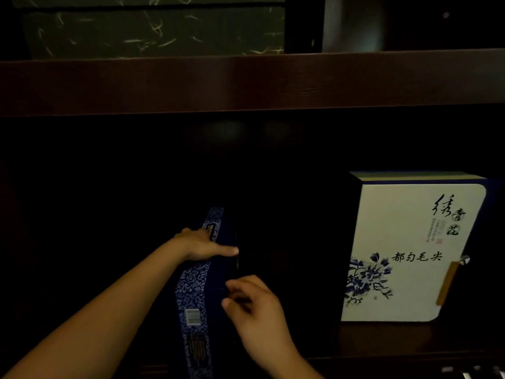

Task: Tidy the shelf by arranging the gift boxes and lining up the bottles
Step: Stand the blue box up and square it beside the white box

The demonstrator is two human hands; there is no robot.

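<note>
White gift box (410, 255) stands upright at the right of the shelf (382, 340). Blue gift box (191, 291) stands edgewise mid-shelf, its broad face lost in darkness and its base cut off. Left hand (202, 244) rests on it, fingers straight. Right hand (257, 305) curls its fingers against it; I cannot tell whether they grip.

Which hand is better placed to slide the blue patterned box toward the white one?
Left, probably. The left hand lies across the top of the blue patterned box, fingers straight, so it can push toward the white box. The right hand, curled, sits between the two boxes, in the path.
</note>
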